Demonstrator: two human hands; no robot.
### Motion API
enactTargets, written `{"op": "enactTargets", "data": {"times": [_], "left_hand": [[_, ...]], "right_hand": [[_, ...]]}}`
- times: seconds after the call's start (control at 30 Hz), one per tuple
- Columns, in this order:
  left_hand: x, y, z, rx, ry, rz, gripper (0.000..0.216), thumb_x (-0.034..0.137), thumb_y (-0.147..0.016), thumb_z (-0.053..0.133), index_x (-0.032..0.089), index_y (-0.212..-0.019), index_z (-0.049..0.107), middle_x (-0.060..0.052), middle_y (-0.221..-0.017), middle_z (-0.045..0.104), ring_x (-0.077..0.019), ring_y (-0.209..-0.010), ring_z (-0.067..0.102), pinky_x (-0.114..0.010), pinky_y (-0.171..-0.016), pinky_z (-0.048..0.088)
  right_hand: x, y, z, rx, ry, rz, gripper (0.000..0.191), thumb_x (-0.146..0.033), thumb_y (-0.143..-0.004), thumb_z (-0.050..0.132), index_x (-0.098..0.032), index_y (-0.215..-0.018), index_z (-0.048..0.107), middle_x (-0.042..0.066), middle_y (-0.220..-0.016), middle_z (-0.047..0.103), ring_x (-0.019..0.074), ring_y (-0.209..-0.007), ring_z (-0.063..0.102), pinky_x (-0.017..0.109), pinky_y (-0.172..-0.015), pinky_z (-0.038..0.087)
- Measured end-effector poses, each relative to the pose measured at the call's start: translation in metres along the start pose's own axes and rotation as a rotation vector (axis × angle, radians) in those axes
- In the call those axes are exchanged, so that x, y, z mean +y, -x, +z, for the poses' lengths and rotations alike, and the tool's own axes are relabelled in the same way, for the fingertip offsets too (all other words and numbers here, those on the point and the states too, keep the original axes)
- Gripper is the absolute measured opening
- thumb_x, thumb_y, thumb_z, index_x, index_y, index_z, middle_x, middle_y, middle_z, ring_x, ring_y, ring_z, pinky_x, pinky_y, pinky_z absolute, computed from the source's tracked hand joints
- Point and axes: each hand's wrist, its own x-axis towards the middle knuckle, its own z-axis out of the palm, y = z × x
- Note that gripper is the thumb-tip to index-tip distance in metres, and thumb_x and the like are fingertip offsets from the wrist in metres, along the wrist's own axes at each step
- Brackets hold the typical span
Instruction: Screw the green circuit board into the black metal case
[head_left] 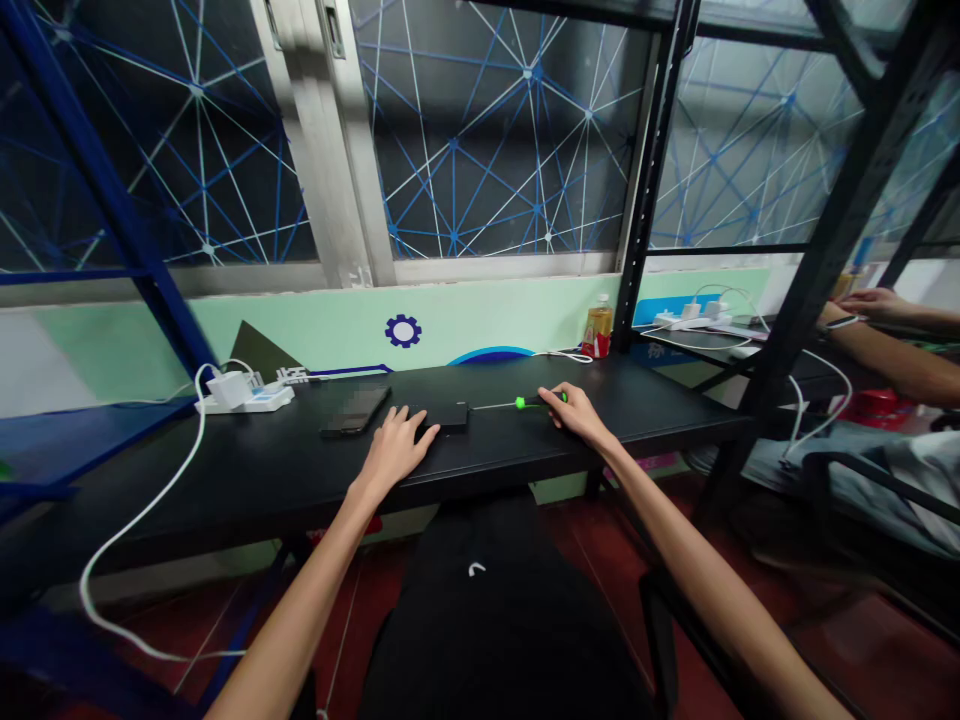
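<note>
On the black desk (510, 450) lies a small flat black box (452, 416) whose exact kind I cannot make out. My left hand (396, 445) rests on its left part, palm down with fingers spread. My right hand (576, 412) is closed round the handle of a screwdriver (517, 403), black with bright green parts. The long thin shaft points left, and its tip is at the box's right side; whether it touches cannot be told. Just left of my left hand lies a dark flat device (356, 410), like a phone or tablet, with its screen blurred.
A white power strip (251, 398) with a plugged charger stands at the left, its white cable (142, 520) hanging off the desk. A drink bottle (598, 328) stands at the back right. Black metal posts (652, 170) frame the desk. Another person's arms (885, 330) are at the right.
</note>
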Motion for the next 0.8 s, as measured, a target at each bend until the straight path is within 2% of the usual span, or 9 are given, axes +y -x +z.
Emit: {"op": "enactTargets", "data": {"times": [0.1,0.2,0.33,0.43,0.53,0.6,0.67,0.73,0.8], "left_hand": [[0.000,0.000,-0.001,-0.013,0.005,-0.010,0.057,0.050,-0.100,0.040,0.012,-0.137,0.060,-0.020,-0.144,0.054,-0.0383,-0.141,0.040,-0.048,-0.104,0.045],[0.001,0.000,-0.001,-0.020,-0.003,-0.007,0.057,0.050,-0.100,0.040,0.012,-0.138,0.060,-0.021,-0.145,0.054,-0.0383,-0.141,0.040,-0.048,-0.104,0.046],[0.001,-0.001,0.000,-0.002,-0.009,-0.015,0.057,0.050,-0.099,0.042,0.012,-0.137,0.061,-0.020,-0.143,0.055,-0.0379,-0.140,0.042,-0.046,-0.105,0.046],[0.001,-0.001,0.000,0.001,-0.006,-0.028,0.056,0.050,-0.099,0.043,0.012,-0.136,0.062,-0.019,-0.143,0.056,-0.0376,-0.140,0.043,-0.045,-0.107,0.045],[0.002,-0.001,-0.002,-0.007,0.001,-0.031,0.056,0.050,-0.098,0.044,0.012,-0.136,0.062,-0.020,-0.142,0.056,-0.0379,-0.140,0.042,-0.046,-0.107,0.044],[0.004,-0.001,-0.003,-0.007,0.008,-0.036,0.056,0.049,-0.098,0.045,0.011,-0.136,0.062,-0.020,-0.143,0.055,-0.0383,-0.140,0.042,-0.046,-0.108,0.044],[0.006,0.000,-0.005,-0.010,0.004,-0.045,0.055,0.049,-0.098,0.046,0.012,-0.136,0.062,-0.020,-0.144,0.055,-0.0386,-0.140,0.042,-0.047,-0.107,0.044],[0.009,0.002,-0.007,-0.012,-0.008,-0.055,0.056,0.049,-0.097,0.048,0.012,-0.136,0.061,-0.020,-0.144,0.054,-0.0394,-0.140,0.042,-0.049,-0.107,0.044],[0.010,0.003,-0.008,-0.011,-0.006,-0.056,0.057,0.051,-0.096,0.049,0.011,-0.136,0.061,-0.021,-0.144,0.054,-0.0397,-0.140,0.042,-0.049,-0.108,0.043]], "right_hand": [[-0.006,0.002,-0.002,0.036,0.277,-0.053,0.047,-0.064,-0.092,0.043,-0.023,-0.071,0.051,0.005,-0.065,0.062,0.0222,-0.067,0.063,0.029,-0.064,0.039],[-0.012,0.005,-0.006,0.025,0.400,-0.056,0.045,-0.061,-0.096,0.033,-0.024,-0.079,0.053,0.008,-0.079,0.067,0.0260,-0.082,0.064,0.031,-0.070,0.038],[-0.010,0.004,-0.012,-0.061,0.327,-0.028,0.036,-0.056,-0.087,0.053,-0.025,-0.104,0.051,0.001,-0.077,0.060,0.0224,-0.075,0.060,0.029,-0.066,0.038],[-0.002,0.001,-0.014,-0.116,0.265,-0.087,0.037,-0.046,-0.079,0.061,-0.025,-0.107,0.049,-0.004,-0.067,0.051,0.0190,-0.065,0.053,0.027,-0.061,0.035],[0.004,-0.002,-0.015,-0.141,0.178,-0.095,0.040,-0.051,-0.080,0.060,-0.023,-0.107,0.049,-0.006,-0.062,0.050,0.0175,-0.060,0.050,0.027,-0.058,0.034],[0.005,-0.003,-0.014,-0.126,0.164,-0.074,0.042,-0.058,-0.081,0.058,-0.022,-0.103,0.054,-0.004,-0.062,0.053,0.0178,-0.059,0.052,0.027,-0.058,0.034],[0.003,-0.003,-0.012,-0.075,0.228,-0.057,0.045,-0.066,-0.084,0.052,-0.021,-0.088,0.058,0.001,-0.064,0.057,0.0195,-0.063,0.055,0.028,-0.059,0.034],[0.000,-0.002,-0.009,-0.022,0.345,-0.024,0.054,-0.071,-0.086,0.045,-0.021,-0.070,0.056,0.005,-0.067,0.060,0.0226,-0.071,0.059,0.029,-0.061,0.034],[-0.004,0.000,-0.006,-0.012,0.440,0.007,0.057,-0.070,-0.091,0.038,-0.022,-0.065,0.055,0.009,-0.074,0.065,0.0257,-0.079,0.062,0.030,-0.064,0.034]]}}
